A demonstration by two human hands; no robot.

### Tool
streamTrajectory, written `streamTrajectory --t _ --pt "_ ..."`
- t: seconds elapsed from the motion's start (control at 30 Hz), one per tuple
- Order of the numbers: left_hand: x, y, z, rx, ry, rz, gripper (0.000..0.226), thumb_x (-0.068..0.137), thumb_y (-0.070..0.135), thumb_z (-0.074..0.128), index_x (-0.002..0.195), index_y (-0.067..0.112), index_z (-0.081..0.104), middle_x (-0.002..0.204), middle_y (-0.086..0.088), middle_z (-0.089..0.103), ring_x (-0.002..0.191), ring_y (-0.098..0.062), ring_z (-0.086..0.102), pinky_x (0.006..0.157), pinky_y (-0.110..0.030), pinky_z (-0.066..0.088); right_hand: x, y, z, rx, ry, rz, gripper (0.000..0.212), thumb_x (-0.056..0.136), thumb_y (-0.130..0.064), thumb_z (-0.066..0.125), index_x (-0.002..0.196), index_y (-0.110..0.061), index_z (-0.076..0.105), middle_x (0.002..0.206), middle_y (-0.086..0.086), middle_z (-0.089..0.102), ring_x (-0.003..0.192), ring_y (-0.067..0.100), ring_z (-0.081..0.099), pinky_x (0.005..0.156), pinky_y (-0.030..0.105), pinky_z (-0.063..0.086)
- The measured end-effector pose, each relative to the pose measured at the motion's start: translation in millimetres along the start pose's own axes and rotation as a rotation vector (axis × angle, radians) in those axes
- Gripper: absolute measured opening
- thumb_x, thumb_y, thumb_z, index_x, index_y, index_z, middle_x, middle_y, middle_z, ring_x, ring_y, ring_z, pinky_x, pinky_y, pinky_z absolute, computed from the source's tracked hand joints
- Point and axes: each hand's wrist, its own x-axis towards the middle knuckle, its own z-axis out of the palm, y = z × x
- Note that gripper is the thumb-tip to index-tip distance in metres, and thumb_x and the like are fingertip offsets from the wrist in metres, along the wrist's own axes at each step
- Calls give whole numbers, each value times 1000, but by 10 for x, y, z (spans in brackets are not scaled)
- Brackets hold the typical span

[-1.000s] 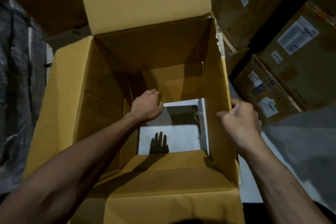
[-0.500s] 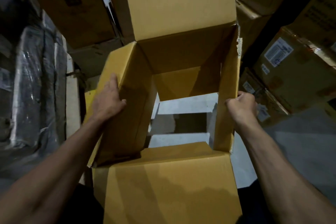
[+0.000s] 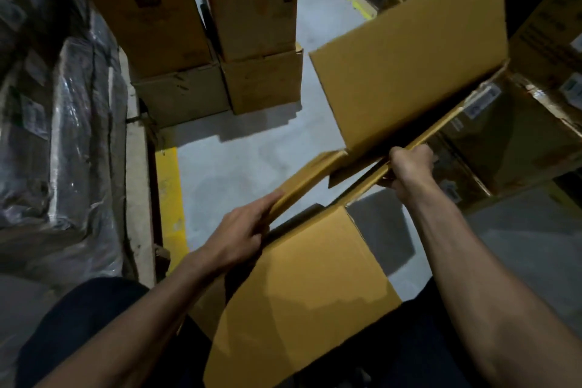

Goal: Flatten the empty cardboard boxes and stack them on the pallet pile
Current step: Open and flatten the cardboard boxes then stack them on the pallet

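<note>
The tan cardboard box (image 3: pixel 406 72) is squeezed almost flat between my hands and held in the air in front of me, tilted up to the right. Its far flap stands up at the upper right and its near flap (image 3: pixel 302 293) hangs down over my legs. My left hand (image 3: pixel 239 236) presses flat with fingers extended against the left folded edge. My right hand (image 3: pixel 409 167) is clenched around the right folded edge. A narrow slit still shows between the two walls. No pallet pile of flattened boxes is in view.
Stacked closed cartons (image 3: pixel 201 41) stand ahead on the grey floor (image 3: pixel 239 161). Plastic-wrapped dark goods (image 3: pixel 56 135) fill the left side beside a yellow floor line (image 3: pixel 168 198). More labelled cartons (image 3: pixel 516 135) sit close on the right.
The box has collapsed from an open square tube to nearly flat and swung right. My left hand moved from the left wall's outside to the folded edge; my right hand kept its grip.
</note>
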Motion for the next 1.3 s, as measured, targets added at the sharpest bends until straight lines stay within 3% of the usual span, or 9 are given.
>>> streamTrajectory --t 0.13,0.27,0.43,0.57,0.7,0.8,0.87,1.13,1.3 --pt "-108 12 128 14 -157 -29 56 104 48 34 156 40 14 165 10 15 151 -13 16 117 -26 16 2 34 70 90 -42 83 36 90 6 38 121 -7 49 113 18 60 95 40 64 70 62 58" --pt "-89 130 194 163 -241 -131 118 61 100 11 158 34 -6 167 2 -7 154 -19 -1 123 -42 10 43 127 153 155 -27 123 45 86 7 37 128 -7 45 113 15 60 99 38 64 74 61 58" --pt "82 296 325 281 -179 -167 105 83 70 60 158 22 2 164 -8 21 147 -29 27 114 -41 31 56 126 199 194 -54 144 51 90 9 35 139 -6 39 119 18 59 98 36 64 70 59 58" --pt "159 242 361 275 39 -180 55 88 35 62 137 29 38 119 -6 67 108 -37 60 80 -37 44 75 84 252 202 -84 91 40 94 0 43 134 -3 45 118 17 60 102 36 65 72 54 60" --pt "272 176 256 145 212 -227 42 82 25 65 123 31 54 98 -9 71 96 -40 61 70 -37 40 69 51 346 69 -223 -69 59 91 -39 60 143 -17 40 137 9 55 124 30 57 101 53 50" --pt "484 56 119 -37 283 -347 28 81 31 73 107 31 62 90 -3 71 95 -34 63 70 -35 40 39 236 484 -119 -269 -238 59 104 -32 50 156 -21 25 144 -6 40 136 13 38 112 31 31" --pt "614 4 -17 -131 303 -422 24 80 34 77 100 30 65 85 2 71 90 -29 66 70 -35 47 -13 370 597 -183 -279 -286 60 105 -29 48 158 -19 21 156 -1 32 142 16 34 112 32 32" --pt "762 610 -1087 -660 377 -603 31 80 25 83 105 29 65 97 4 74 91 -19 70 85 -45 59 -404 189 399 -358 -455 88 64 106 -33 41 160 -21 8 166 3 13 151 26 18 120 43 22" --pt "684 1540 -2072 -966 536 -655 25 85 11 77 95 27 60 97 0 71 87 -17 70 77 -35 58 -748 -647 -162 -345 -383 360 66 104 -31 52 158 -16 17 160 13 29 144 37 34 116 51 33"
